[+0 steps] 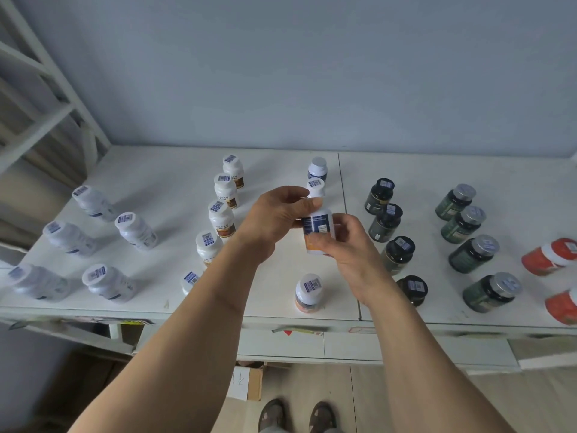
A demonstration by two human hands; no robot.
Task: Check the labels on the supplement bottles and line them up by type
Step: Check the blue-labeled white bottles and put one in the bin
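Head view: bottle between both hands.

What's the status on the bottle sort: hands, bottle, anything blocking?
Left hand and right hand both grip white bottle, lifted off the table, label facing camera. Rows already standing by type. Nothing blocking.

Bare forearms, no sleeves, dark patterned shoes (camouflage-like), no rings on fingers

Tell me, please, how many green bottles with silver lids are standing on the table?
4, in one line on the right part of the table: farthest back, second, third, nearest. None looks hidden.
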